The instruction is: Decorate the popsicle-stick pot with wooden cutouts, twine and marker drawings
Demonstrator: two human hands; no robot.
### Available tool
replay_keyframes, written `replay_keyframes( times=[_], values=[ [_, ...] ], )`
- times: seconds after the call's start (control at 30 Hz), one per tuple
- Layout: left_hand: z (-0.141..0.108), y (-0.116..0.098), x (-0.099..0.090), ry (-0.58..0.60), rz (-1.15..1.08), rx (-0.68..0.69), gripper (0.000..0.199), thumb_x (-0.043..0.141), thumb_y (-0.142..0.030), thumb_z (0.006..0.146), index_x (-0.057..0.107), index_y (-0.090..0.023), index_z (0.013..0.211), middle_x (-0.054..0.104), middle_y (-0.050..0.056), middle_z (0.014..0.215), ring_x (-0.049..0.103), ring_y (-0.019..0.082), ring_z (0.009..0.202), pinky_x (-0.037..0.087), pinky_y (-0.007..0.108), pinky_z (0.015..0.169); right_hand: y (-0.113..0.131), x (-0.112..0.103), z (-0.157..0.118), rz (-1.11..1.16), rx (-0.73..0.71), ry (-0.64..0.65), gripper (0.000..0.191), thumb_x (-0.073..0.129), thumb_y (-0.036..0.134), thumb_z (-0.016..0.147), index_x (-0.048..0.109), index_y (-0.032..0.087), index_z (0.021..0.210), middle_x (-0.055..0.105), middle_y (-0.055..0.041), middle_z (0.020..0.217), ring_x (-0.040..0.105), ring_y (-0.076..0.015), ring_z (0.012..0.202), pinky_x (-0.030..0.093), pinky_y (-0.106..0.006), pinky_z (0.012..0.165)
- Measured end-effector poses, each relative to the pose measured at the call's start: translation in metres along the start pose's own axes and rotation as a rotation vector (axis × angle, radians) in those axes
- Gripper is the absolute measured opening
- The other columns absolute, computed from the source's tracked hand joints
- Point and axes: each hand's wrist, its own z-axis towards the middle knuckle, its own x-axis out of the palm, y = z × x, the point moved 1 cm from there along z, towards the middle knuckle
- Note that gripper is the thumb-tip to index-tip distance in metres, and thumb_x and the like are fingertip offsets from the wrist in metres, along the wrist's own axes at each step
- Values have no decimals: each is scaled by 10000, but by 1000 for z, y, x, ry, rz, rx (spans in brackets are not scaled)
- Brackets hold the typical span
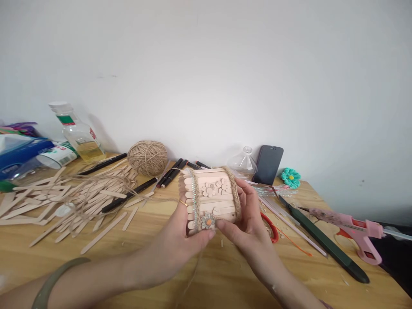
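Craft-stick cylinder [215, 202], held sideways above the table [228, 285], mid-view. Left hand [180, 240]: partly curled, gripping its nine-o'clock end. Right hand [249, 225]: likewise curled, gripping its three-o'clock end. Twine ball [147, 158]: toward ten o'clock from the cylinder.

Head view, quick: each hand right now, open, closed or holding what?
Left hand: closed on the stick cup, thumb below the painted flower.
Right hand: closed on the same cup, at its other end.

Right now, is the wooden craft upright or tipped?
Tipped: the craft lies sideways in left hand and right hand, rounded stick ends pointing left.
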Motion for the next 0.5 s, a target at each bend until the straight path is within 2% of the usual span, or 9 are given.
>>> replay_keyframes(
  times=[0.17,0.5],
  values=[
    [-1,4,1,25,-7,14,649,557,-232,870,197,-249,1410,394,76,1449,359,207,1325,300,354,1109,-1,2,-1,24,26,1,569,603,210,783,306,349,1248,434,-30,1289,429,-219,1200,384,-401,976],
    [0,7,-4,24,63,-3,495,539,-257,882,333,-239,1331,389,59,1449,351,209,1321,288,355,1110,-2,6,0,-28,17,-43,564,565,158,718,300,308,1192,467,-41,1195,477,-197,1125,421,-379,946]
  ],
)
